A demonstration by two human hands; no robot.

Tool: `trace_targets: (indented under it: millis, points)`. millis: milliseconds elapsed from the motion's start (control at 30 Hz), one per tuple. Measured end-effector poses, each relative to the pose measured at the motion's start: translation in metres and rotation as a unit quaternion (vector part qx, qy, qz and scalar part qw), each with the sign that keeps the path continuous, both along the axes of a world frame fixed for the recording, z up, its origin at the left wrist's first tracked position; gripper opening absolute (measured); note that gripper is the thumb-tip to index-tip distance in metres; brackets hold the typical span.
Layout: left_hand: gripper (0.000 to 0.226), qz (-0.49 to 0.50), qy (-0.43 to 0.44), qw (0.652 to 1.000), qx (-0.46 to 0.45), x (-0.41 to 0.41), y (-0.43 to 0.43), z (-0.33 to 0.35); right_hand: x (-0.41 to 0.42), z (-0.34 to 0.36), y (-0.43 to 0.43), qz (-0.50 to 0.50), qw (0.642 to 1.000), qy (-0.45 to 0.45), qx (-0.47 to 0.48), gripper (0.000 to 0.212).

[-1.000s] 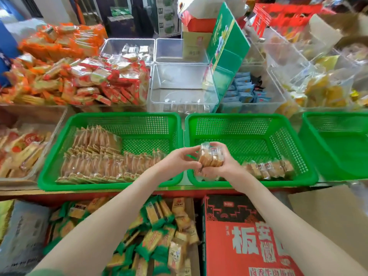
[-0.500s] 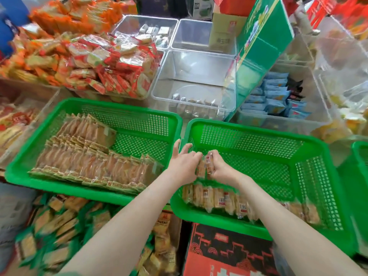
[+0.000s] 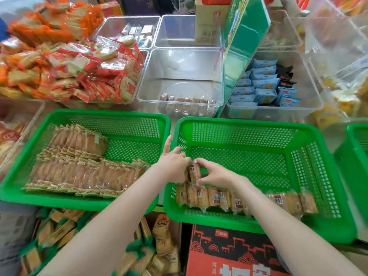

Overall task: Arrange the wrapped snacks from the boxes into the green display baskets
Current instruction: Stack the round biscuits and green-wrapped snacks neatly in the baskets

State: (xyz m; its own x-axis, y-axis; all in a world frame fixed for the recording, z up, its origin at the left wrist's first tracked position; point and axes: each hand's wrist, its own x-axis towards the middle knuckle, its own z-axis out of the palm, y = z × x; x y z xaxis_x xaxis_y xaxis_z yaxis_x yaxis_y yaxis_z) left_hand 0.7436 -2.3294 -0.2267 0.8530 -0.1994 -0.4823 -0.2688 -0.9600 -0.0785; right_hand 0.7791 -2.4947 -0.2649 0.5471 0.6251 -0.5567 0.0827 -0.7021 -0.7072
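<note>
My left hand (image 3: 172,166) and my right hand (image 3: 214,174) together pinch a small stack of clear-wrapped golden snacks (image 3: 194,172) at the near left of the middle green basket (image 3: 258,128). Just below the stack, a row of the same snacks (image 3: 229,199) stands along that basket's front wall. The left green basket (image 3: 99,116) holds several rows of wrapped snacks (image 3: 83,168). A third green basket (image 3: 356,156) shows at the right edge.
A red and black carton (image 3: 229,253) sits below the middle basket. A box of green-wrapped snacks (image 3: 147,250) lies beside it. Clear bins (image 3: 183,80) behind hold red, blue and loose packs. A green carton (image 3: 243,46) leans between bins.
Both hands have carried the stack down from above the basket's front rim into the basket, behind the front row. The camera has tilted closer and downward.
</note>
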Motion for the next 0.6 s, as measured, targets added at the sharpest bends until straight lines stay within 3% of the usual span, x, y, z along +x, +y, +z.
trace_targets:
  millis: [133, 267, 367, 467, 533, 600]
  points:
    - [0.063, -0.009, -0.023, 0.999, -0.023, -0.012, 0.000, -0.005, -0.005, 0.005, 0.001, 0.056, 0.996, -0.013, -0.072, 0.084]
    - [0.057, 0.050, -0.100, 0.981, -0.160, -0.032, 0.004, -0.009, -0.016, 0.022, 0.005, 0.040, 0.994, -0.070, -0.077, 0.083]
    - [0.043, 0.063, -0.190, 0.947, -0.252, -0.060, 0.020, -0.013, -0.047, 0.038, 0.011, -0.019, 0.982, -0.187, -0.028, 0.068]
    - [0.034, 0.029, -0.271, 0.917, -0.292, -0.095, 0.041, -0.016, -0.100, 0.044, 0.020, -0.069, 0.934, -0.340, 0.086, 0.052]
    - [0.028, 0.019, -0.286, 0.908, -0.304, -0.119, 0.055, -0.018, -0.141, 0.039, 0.028, -0.048, 0.903, -0.401, 0.150, 0.040]
    - [0.026, 0.016, -0.283, 0.905, -0.317, -0.142, 0.070, -0.023, -0.181, 0.022, 0.036, 0.016, 0.904, -0.393, 0.166, 0.032]
